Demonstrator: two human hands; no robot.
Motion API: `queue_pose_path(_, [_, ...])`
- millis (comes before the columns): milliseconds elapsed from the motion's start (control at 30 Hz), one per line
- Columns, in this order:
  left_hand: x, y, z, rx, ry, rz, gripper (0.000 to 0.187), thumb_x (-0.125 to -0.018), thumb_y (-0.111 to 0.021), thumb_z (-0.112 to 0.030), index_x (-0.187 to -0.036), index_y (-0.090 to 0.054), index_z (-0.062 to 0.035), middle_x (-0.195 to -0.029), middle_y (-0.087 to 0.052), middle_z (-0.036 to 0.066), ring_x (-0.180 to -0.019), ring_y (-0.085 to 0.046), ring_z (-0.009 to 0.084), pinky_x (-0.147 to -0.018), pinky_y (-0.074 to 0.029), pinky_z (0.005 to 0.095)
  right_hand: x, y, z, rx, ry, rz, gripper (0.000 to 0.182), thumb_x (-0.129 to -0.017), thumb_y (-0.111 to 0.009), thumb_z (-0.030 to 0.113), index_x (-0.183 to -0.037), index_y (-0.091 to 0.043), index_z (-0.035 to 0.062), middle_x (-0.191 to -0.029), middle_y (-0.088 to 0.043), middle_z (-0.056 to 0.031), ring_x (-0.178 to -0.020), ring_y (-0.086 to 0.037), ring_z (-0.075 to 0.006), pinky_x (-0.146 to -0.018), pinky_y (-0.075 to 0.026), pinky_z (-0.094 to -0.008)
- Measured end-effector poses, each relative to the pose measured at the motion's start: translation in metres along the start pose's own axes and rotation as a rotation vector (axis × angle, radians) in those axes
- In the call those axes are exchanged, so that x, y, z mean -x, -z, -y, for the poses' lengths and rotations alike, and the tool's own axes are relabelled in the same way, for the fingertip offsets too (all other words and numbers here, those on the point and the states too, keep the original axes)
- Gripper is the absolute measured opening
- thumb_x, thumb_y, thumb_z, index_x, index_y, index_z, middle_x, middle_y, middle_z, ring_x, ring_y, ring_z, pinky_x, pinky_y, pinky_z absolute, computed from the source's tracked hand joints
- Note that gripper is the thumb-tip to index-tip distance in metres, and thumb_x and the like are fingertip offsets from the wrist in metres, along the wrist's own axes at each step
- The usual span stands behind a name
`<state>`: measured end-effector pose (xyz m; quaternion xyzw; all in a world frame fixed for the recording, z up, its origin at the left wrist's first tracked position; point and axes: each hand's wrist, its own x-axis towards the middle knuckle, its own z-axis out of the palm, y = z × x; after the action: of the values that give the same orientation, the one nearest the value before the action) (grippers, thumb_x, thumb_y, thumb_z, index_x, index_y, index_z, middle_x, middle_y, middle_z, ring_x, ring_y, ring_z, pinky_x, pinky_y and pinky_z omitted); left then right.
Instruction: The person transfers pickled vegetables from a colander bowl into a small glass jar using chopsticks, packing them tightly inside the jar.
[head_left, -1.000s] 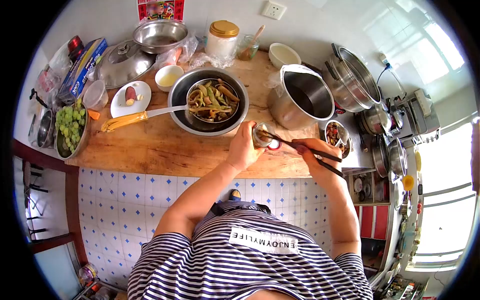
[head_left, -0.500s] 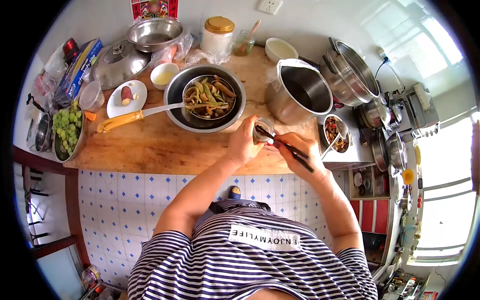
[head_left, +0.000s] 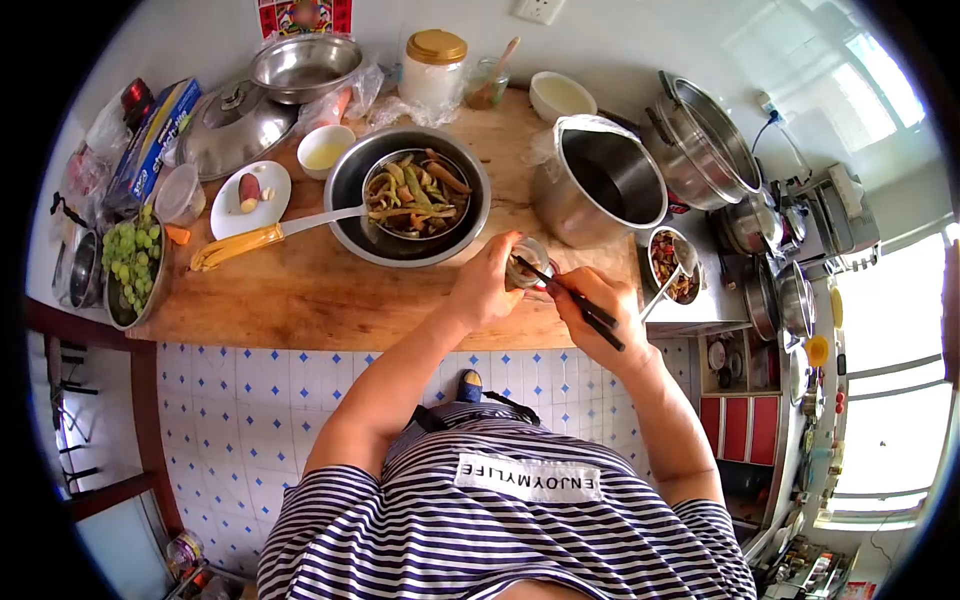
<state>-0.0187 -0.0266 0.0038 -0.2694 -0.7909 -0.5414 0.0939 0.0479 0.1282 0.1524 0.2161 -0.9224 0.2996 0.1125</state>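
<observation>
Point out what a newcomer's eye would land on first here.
Probably the large steel bowl near the table's middle, where a yellow-handled scoop holds greenish-brown pieces. Nearer the person and to the right, the left hand grips a small clear jar, while the right hand holds dark chopsticks with their tips in its mouth. Green grapes brighten the table's left end.

Cannot discern the contents of the small clear glass jar (head_left: 531,253), partly covered by the left grip (head_left: 487,280). Cannot see the red printed poster (head_left: 305,16) whole, cropped above.
</observation>
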Motion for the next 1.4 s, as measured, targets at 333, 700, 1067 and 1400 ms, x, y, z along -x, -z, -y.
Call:
queue_pose_path(333, [-0.014, -0.003, 0.005, 0.012, 0.004, 0.012, 0.082, -0.065, -0.084, -0.009, -0.133, -0.04, 0.0015, -0.123, -0.055, 0.022, -0.113, -0.057, 0.039, -0.094, -0.049, 0.0428, 0.002, 0.017, 0.015, -0.001, 0.138, 0.039, 0.009, -0.085, -0.067, 0.001, -0.093, -0.063, 0.001, -0.084, -0.065, -0.0183, -0.07, -0.065, -0.0375, -0.059, -0.051, -0.0413])
queue_pose_path(700, [-0.001, -0.012, -0.011, -0.189, 0.076, -0.129, 0.085, -0.064, -0.086, -0.013, -0.133, -0.038, 0.0031, -0.124, -0.054, 0.022, -0.111, -0.057, 0.0404, -0.094, -0.05, 0.0417, -0.013, 0.011, 0.008, -0.119, 0.003, 0.031, 0.007, -0.086, -0.067, 0.001, -0.093, -0.065, -0.0017, -0.08, -0.065, -0.0174, -0.066, -0.066, -0.029, -0.059, -0.05, -0.0355])
queue_pose_path(1067, [-0.006, 0.003, 0.001, 0.048, -0.02, 0.0, 0.076, -0.066, -0.084, -0.011, -0.128, -0.044, 0.0046, -0.12, -0.056, 0.026, -0.111, -0.057, 0.0413, -0.092, -0.049, 0.043, -0.002, 0.007, -0.006, -0.114, -0.031, 0.061, 0.014, -0.085, -0.069, 0.0, -0.099, -0.069, -0.0004, -0.082, -0.069, -0.0147, -0.068, -0.068, -0.0258, -0.06, -0.052, -0.0335])
queue_pose_path(1400, [-0.007, -0.008, -0.003, -0.123, -0.015, -0.18, 0.084, -0.064, -0.086, -0.012, -0.13, -0.039, 0.0044, -0.123, -0.051, 0.025, -0.111, -0.055, 0.0413, -0.094, -0.048, 0.0448, -0.004, 0.014, 0.005, -0.098, 0.163, 0.032, 0.019, -0.084, -0.067, -0.002, -0.103, -0.065, 0.0002, -0.09, -0.065, -0.02, -0.077, -0.066, -0.0375, -0.064, -0.052, -0.0396])
